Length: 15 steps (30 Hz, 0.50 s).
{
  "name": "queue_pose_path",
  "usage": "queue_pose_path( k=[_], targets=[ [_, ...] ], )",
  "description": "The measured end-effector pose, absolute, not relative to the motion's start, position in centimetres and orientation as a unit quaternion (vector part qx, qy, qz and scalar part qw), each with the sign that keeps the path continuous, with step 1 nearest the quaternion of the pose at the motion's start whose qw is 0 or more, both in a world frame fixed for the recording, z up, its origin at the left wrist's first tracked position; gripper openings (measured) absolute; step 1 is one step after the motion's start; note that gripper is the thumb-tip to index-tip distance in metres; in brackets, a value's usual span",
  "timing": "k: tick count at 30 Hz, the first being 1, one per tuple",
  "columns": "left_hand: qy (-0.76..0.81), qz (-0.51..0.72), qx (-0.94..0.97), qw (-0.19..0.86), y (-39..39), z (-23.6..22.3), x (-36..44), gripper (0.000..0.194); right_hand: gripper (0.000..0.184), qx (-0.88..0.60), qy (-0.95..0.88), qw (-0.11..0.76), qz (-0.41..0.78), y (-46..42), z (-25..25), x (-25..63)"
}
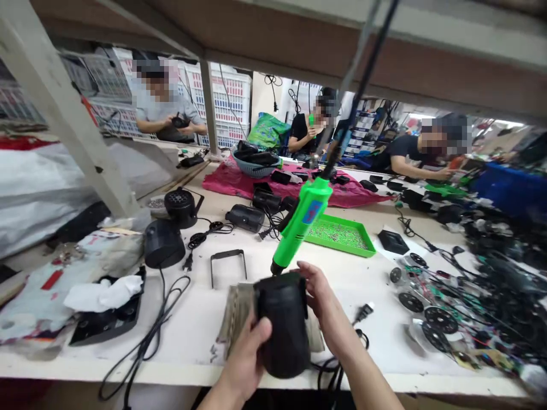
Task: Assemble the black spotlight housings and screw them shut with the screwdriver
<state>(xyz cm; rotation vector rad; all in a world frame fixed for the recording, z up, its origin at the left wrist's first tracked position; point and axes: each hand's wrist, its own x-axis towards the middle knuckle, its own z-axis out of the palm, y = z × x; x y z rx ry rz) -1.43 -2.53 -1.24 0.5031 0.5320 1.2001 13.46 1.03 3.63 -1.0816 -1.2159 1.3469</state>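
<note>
Black plastic housing [284, 324] clamped between the left hand [245, 353] and right hand [318, 293].

My left hand [244, 354] is low in view, its fingers curled forward and wrapped in a firm grip. My right hand [318, 291] sits higher, fingers bent inward. My forearms [367, 376] angle up from the bottom edge, converging.

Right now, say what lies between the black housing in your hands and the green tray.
Head view: a green electric screwdriver hangs between the housing and the tray.
</note>
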Motion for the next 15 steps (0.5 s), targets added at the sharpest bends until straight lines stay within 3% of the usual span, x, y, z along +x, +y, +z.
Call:
queue_pose_path(
  k=[5,9,12,15],
  targets=[
    [0.235,0.577,0.085,0.777,-2.0,-0.9,-1.8,0.062,0.093,-0.485,-0.649,0.341,0.477,-2.2,1.9,11.6],
    [0.287,0.609,0.113,0.731,-1.6,0.2,-2.6,0.055,0.087,-0.485,-0.714,0.292,0.412,-2.5,2.4,12.4],
    [0.335,0.655,0.245,0.631,-1.3,0.8,-4.1,0.062,0.085,-0.466,-0.772,0.239,0.359,-2.1,3.2,14.3],
    [0.380,0.607,0.476,0.511,-1.3,0.8,-5.4,0.069,0.084,-0.440,-0.807,0.194,0.342,-1.8,3.5,15.6]
  ],
)
